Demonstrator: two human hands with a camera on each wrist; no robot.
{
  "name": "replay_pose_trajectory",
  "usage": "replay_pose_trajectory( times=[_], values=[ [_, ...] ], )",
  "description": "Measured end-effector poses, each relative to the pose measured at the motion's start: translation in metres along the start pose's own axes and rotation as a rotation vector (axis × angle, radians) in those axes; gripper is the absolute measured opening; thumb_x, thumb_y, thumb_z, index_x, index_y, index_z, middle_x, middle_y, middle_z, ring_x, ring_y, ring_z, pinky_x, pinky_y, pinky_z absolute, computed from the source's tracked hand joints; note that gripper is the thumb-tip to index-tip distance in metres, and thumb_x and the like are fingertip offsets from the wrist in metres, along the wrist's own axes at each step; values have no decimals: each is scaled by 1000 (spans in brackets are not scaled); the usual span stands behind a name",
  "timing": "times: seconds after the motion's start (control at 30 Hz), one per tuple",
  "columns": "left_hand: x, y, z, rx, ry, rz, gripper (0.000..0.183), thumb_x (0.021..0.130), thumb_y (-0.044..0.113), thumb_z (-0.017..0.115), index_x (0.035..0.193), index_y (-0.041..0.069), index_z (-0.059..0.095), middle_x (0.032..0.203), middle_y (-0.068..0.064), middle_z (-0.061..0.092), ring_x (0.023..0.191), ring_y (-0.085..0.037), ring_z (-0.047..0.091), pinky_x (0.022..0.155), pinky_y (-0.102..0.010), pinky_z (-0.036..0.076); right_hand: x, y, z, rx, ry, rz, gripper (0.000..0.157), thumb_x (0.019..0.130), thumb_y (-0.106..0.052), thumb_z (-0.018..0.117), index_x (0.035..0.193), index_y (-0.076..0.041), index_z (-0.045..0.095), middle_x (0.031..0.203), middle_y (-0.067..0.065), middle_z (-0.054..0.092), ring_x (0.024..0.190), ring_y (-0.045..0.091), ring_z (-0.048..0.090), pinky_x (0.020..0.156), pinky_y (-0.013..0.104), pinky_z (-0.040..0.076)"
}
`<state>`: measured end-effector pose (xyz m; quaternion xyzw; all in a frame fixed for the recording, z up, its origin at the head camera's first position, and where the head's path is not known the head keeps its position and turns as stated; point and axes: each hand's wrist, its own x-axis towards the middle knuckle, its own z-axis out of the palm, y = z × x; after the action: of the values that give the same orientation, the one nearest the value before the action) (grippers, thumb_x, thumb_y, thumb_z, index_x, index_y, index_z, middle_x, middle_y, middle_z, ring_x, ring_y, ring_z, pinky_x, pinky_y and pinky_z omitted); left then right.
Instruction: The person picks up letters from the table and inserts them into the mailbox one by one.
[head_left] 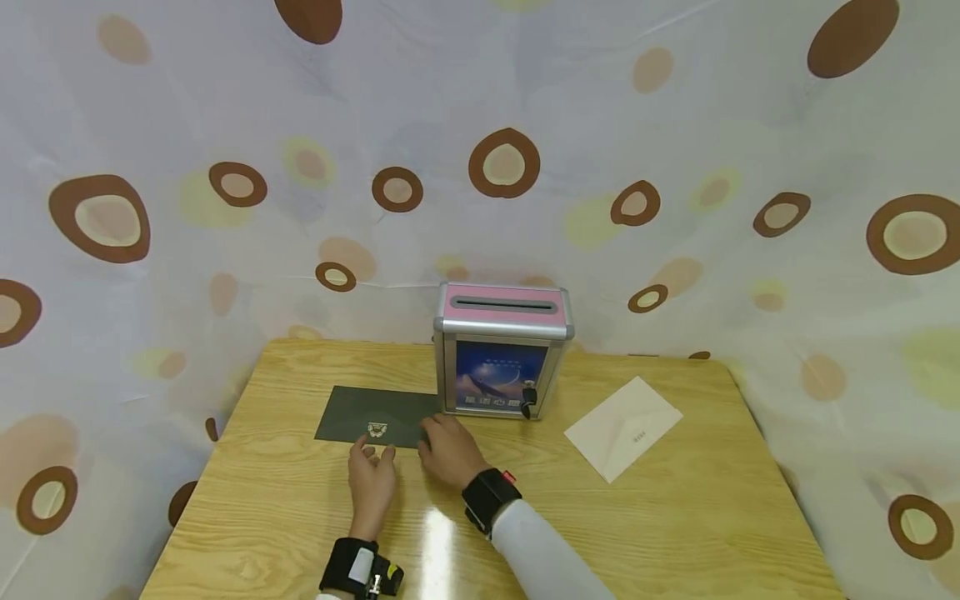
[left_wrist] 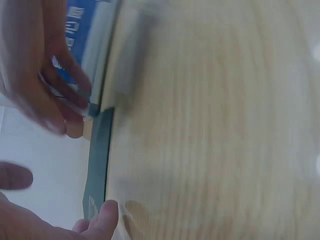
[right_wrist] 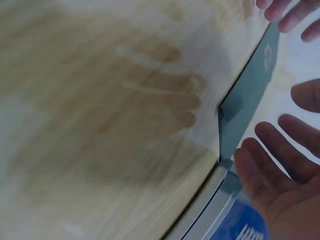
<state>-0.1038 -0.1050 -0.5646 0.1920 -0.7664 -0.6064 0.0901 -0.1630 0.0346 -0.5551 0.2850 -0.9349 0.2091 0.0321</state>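
Note:
A flat dark green envelope (head_left: 352, 412) with a small pale emblem lies on the table, its right end against the foot of a slotted metal box (head_left: 501, 375). My left hand (head_left: 371, 483) is at the envelope's front edge, fingertips close to the emblem, fingers loosely bent. At its front right corner, beside the box, is my right hand (head_left: 453, 452). In the right wrist view the fingers of that hand (right_wrist: 285, 170) are spread and relaxed, with nothing gripped. The left wrist view shows the left thumb and fingertips near the envelope's edge (left_wrist: 100, 150).
The box has a pink top with a slot (head_left: 504, 305), a blue picture front and a black key (head_left: 528, 400) sticking out. A pale pink envelope (head_left: 618, 433) lies to its right on the wooden table (head_left: 675, 533). A spotted cloth (head_left: 450, 100) hangs behind.

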Motion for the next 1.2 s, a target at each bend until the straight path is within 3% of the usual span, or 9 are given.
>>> replay_pose_trajectory(
  times=[0.1,0.2,0.33,0.5,0.63,0.8,1.07,1.2],
  values=[
    [2,8,3,-292,2,-166,65,103,17,43,150,-8,7,142,-36,29,124,-46,40,99,-58,41,25,-5,5,-48,-31,12,34,96,-18,59,128,-6,58,124,13,61,117,27,55,97,38,49],
    [0,15,5,-544,-42,-297,65,105,20,34,151,-7,-3,150,-37,15,130,-47,32,106,-60,36,42,-8,9,-73,-109,56,45,97,-20,58,138,-5,50,139,17,51,131,31,44,105,42,44],
    [-4,18,9,-726,-92,-383,62,106,23,28,151,-7,-2,152,-39,9,134,-49,25,110,-60,30,58,-8,16,-82,-238,137,63,96,-29,60,148,-3,34,152,23,33,141,38,26,113,47,33],
    [-3,18,8,-883,-150,-424,68,106,27,25,148,-8,-16,151,-41,5,138,-51,18,115,-59,22,69,-11,24,-121,-344,209,72,94,-36,63,150,-4,31,153,20,33,141,36,27,115,48,29],
    [-2,18,1,-972,-155,-471,73,106,28,26,145,-10,-22,153,-40,1,140,-50,13,118,-55,17,72,-18,24,-152,-345,216,69,92,-36,64,147,-5,35,147,15,42,135,33,37,111,51,32],
    [1,18,-5,-1014,-135,-520,69,105,25,27,146,-11,-16,154,-36,2,141,-48,10,120,-53,13,76,-25,21,-189,-328,185,62,89,-39,65,139,-5,49,137,12,50,126,30,46,103,52,41],
    [-2,17,-7,-1053,-103,-598,68,104,21,30,148,-9,-13,157,-29,-4,143,-42,5,121,-47,8,71,-26,18,-201,-350,192,43,86,-41,71,115,-11,66,126,11,52,118,28,47,96,52,46],
    [-5,20,-7,-1046,-108,-581,67,103,18,29,147,-10,-13,154,-30,-7,142,-42,1,121,-46,5,69,-26,19,-201,-332,188,40,83,-46,72,105,-12,68,123,12,51,116,28,47,94,51,47]
  ],
)
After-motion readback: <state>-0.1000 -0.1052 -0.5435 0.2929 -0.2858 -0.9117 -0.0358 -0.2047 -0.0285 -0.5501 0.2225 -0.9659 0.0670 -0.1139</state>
